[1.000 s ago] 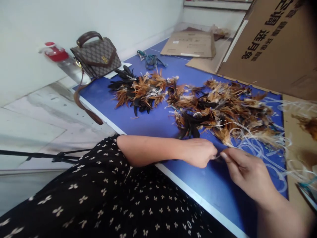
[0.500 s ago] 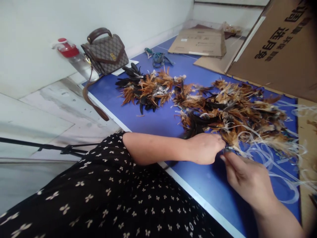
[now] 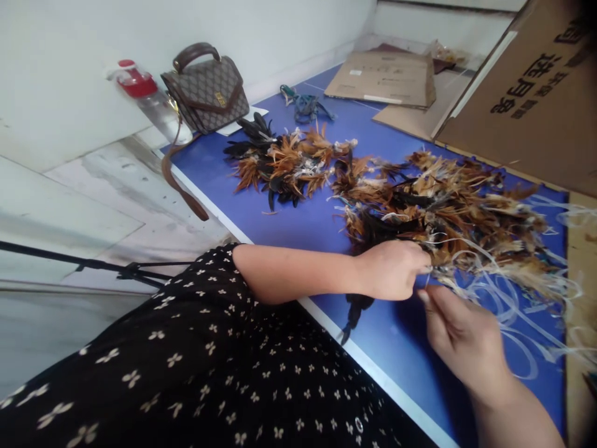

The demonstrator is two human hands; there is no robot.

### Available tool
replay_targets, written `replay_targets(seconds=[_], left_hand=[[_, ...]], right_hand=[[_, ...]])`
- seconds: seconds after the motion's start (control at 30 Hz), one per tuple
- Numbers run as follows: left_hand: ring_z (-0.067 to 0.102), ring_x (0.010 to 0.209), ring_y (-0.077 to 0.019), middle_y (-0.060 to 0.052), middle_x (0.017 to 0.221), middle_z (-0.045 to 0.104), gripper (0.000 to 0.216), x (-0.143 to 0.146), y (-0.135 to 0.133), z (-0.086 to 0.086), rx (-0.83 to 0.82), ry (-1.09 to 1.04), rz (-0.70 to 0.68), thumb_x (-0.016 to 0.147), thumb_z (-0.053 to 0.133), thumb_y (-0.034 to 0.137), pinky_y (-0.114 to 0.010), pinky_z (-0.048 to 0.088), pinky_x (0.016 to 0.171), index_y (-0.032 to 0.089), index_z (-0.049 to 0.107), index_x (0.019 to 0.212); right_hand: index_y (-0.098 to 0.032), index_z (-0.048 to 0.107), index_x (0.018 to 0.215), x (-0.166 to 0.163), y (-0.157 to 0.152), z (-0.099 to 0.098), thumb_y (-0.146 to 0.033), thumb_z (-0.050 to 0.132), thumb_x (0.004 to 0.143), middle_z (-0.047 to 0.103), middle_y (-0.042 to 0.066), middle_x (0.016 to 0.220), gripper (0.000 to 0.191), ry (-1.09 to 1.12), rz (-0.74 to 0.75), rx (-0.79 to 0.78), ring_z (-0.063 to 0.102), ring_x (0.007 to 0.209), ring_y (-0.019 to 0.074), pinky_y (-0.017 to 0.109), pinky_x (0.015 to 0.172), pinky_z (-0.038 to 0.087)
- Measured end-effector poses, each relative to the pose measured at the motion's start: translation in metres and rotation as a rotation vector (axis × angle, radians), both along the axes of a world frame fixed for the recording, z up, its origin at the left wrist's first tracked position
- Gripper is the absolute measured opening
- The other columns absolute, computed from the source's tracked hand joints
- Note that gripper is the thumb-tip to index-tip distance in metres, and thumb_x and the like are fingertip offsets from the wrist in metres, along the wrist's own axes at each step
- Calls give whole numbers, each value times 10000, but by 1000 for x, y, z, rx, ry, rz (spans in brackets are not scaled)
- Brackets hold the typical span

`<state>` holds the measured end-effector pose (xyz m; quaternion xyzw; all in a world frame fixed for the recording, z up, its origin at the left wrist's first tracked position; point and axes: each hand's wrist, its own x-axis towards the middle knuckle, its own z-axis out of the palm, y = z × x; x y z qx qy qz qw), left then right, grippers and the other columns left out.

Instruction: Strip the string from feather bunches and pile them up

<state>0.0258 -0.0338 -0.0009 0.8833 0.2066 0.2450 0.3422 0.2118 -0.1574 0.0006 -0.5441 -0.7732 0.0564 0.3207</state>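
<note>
My left hand (image 3: 394, 269) is closed in a fist at the near edge of a big heap of brown, orange and black feathers (image 3: 448, 205) on the blue table (image 3: 289, 224). A dark feather (image 3: 352, 314) hangs down from under that fist. My right hand (image 3: 459, 339) sits just to the right, fingers curled and pinched towards the left hand; what they pinch is too small to make out. White strings (image 3: 504, 298) trail over the table beside it.
A smaller feather pile (image 3: 284, 163) lies further back. A brown handbag (image 3: 205, 90) and a red-capped bottle (image 3: 149, 96) stand at the table's far left corner. Flat cardboard (image 3: 385, 78) and a large carton (image 3: 536, 99) fill the back right. A teal cord bundle (image 3: 305, 107) lies behind the feathers.
My left hand has moved up into the feather heap and closed on a bunch; a dark feather now hangs beneath it. My right hand followed slightly.
</note>
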Motion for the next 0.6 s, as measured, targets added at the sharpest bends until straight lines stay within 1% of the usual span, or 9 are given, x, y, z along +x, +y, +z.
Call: replay_targets(seconds=[0.1,0.17,0.2,0.27,0.33,0.4,0.43,0.5,0.6], left_hand=[[746,930,-281,-152,1010,787,161,-1,-1,1,135,151,-289,852,669,30,-413,606,813,181,718,826],[756,945,-252,-113,965,789,218,-3,2,6,79,59,-514,912,661,47,-381,620,864,217,701,780],[760,979,-235,-99,970,794,232,-3,5,8,24,-28,-564,963,649,83,-361,622,918,226,704,789],[760,1018,-209,-89,1006,802,243,-4,9,11,-107,-179,-458,1060,602,180,-340,611,993,222,721,852],[752,976,-195,-84,988,798,272,-3,10,10,-202,-211,-213,1105,544,230,-341,607,973,202,718,898],[739,944,-205,-88,947,783,254,-1,7,7,-164,-140,-29,1076,537,184,-353,603,930,187,708,888],[736,953,-222,-103,960,783,216,-1,5,5,-94,-80,13,1035,558,142,-365,600,911,180,710,886],[740,979,-263,-143,1032,790,160,-1,2,4,85,47,-13,927,615,62,-390,593,866,169,731,898],[751,937,-261,-129,1057,801,206,-5,3,7,202,128,-289,866,649,15,-381,575,787,192,753,886]], right_hand=[[-241,717,839,18,-1,5,-331,670,1041,660,2,675,227,-25,21,6,589,529,131,270,543,442],[-234,730,879,27,-1,8,-336,654,1059,694,11,697,220,38,25,-41,615,530,136,257,536,479],[-229,727,897,29,0,9,-340,635,1075,702,18,708,229,71,20,-65,631,543,144,255,541,498],[-225,709,912,25,0,8,-352,602,1102,696,21,716,253,101,-7,-66,633,563,150,253,548,509],[-227,675,874,15,0,5,-364,602,1106,633,-3,667,280,108,-28,-48,572,529,132,248,526,469],[-230,654,826,5,-1,2,-370,629,1092,529,-37,592,301,96,-31,-34,477,475,107,248,497,403],[-230,660,819,3,-1,2,-372,643,1083,505,-43,574,300,82,-32,-30,460,465,103,253,496,387],[-229,696,834,5,-2,4,-382,656,1071,542,-32,577,285,60,-51,-19,483,465,104,263,502,388],[-225,739,878,19,-2,7,-396,665,1063,650,-2,627,262,63,-67,-32,554,478,115,259,494,426]])
